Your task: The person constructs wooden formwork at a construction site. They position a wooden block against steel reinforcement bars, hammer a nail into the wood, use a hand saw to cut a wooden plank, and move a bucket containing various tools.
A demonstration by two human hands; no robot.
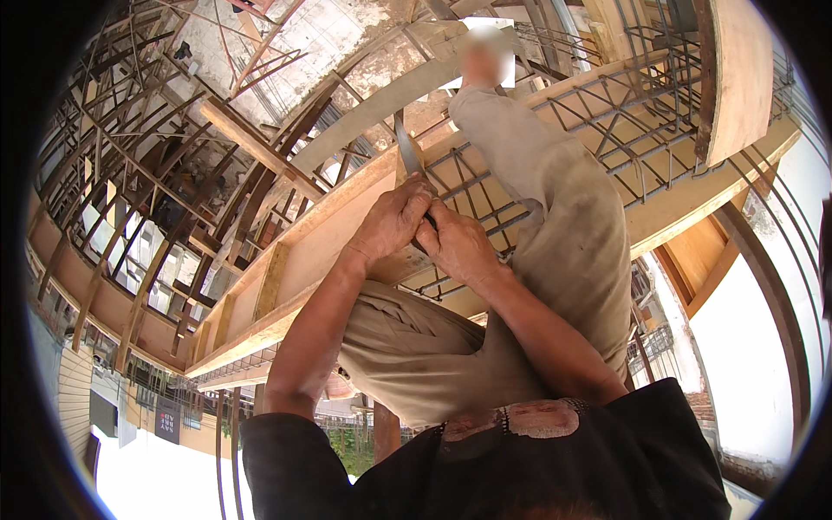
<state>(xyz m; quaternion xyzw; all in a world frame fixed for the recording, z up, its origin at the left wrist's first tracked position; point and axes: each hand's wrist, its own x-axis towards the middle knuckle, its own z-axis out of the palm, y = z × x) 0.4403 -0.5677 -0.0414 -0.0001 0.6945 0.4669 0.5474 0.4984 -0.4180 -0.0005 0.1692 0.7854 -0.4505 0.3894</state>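
Observation:
Both my hands are closed together around a long-bladed tool, its flat grey metal blade (pixel 405 149) pointing away from me. The blade is saw-like in outline, but its teeth, if any, cannot be made out. My left hand (pixel 393 218) wraps round it nearer the blade. Beside it, slightly lower and to the right, my right hand (pixel 459 244) grips a dark part showing between the hands. The blade lies against a short piece of wood (pixel 411 163) at the edge of a long plywood form (pixel 299 238). My fingers hide most of the grip.
My outstretched leg (pixel 572 191) lies across a cage of steel reinforcing bars (pixel 472 186) inside the formwork. A plywood panel (pixel 737 82) stands at upper right. Crossed timber props (pixel 152 182) fill the drop on the left. A loose timber beam (pixel 251 143) lies beyond the form.

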